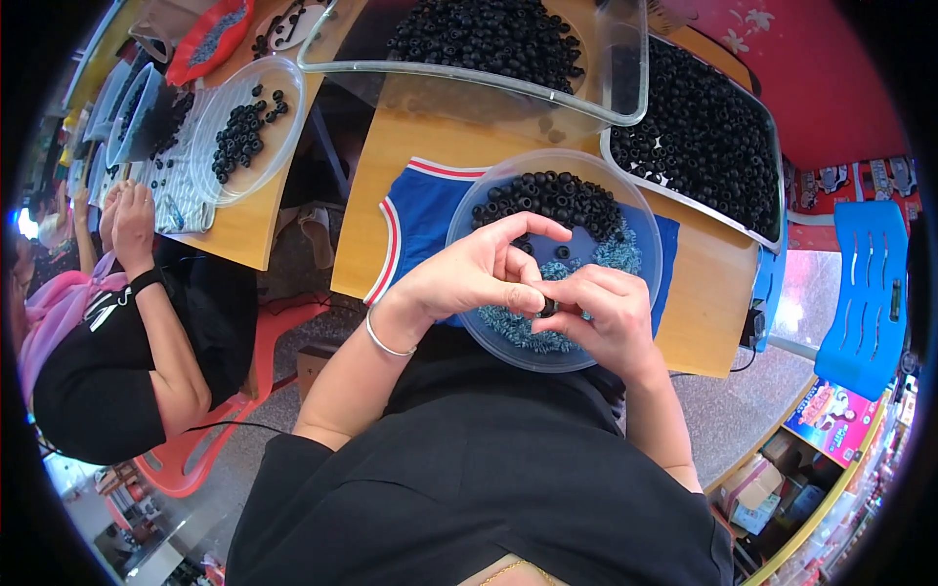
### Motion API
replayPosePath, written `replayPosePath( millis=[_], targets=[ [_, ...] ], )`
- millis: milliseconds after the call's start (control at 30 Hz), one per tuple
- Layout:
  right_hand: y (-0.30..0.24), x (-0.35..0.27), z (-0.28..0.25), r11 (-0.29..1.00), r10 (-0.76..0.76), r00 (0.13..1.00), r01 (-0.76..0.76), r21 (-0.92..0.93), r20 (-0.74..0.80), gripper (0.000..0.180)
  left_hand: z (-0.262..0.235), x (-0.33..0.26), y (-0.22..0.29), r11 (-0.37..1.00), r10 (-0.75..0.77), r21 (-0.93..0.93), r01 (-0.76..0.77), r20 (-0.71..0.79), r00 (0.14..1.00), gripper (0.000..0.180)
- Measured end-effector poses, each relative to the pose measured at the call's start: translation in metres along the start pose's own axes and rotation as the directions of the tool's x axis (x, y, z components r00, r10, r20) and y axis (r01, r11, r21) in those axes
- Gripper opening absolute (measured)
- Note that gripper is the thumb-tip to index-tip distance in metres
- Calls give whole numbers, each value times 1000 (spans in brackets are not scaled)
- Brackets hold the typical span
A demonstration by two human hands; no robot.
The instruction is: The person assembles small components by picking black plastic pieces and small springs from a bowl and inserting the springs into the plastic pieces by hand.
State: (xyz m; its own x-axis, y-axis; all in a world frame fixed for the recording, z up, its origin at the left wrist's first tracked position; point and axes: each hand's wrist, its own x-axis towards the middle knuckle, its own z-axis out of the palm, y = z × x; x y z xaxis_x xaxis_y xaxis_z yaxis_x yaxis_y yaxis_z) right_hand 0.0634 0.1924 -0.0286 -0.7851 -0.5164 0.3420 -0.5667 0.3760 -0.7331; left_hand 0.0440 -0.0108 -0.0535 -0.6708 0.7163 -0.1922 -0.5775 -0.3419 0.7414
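Observation:
My left hand [481, 266] and my right hand [598, 311] meet over the near side of a clear round bowl [645, 230]. Between their fingertips is pinched one small black ring [549, 306]. The bowl holds a heap of black rings [557, 198] at its far side and a heap of small blue-green parts [528, 330] at its near side. The bowl rests on a blue cloth with red and white trim [418, 210] on a wooden table [420, 137]. A silver bangle sits on my left wrist.
A clear tub [625, 68] and a tray [772, 176] of black rings lie behind the bowl. At the left, another person's hands [127, 220] work at a second table with a clear bowl of rings [244, 127]. A blue plastic chair [870, 293] stands right.

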Motion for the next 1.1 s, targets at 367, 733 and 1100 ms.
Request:
replayPosePath(
  millis=[367, 733, 1100],
  targets=[
    [-4, -4, -6, 996, 49, 998, -46, 80, -35, 28, 4, 6, 5, 999, -26, 23, 25, 65, 998, 66],
    [-8, -11, -9, 996, 27, 999, -23, 90, -42, 26, 11, 10, 8, 996, -67, 66, 59, 134, 989, 66],
    [0, -13, -11, 997, 68, 990, -64, 38, -121, 32, 25, 14, 22, 984, 0, 177, 2, -11, 1000, 58]
  ],
)
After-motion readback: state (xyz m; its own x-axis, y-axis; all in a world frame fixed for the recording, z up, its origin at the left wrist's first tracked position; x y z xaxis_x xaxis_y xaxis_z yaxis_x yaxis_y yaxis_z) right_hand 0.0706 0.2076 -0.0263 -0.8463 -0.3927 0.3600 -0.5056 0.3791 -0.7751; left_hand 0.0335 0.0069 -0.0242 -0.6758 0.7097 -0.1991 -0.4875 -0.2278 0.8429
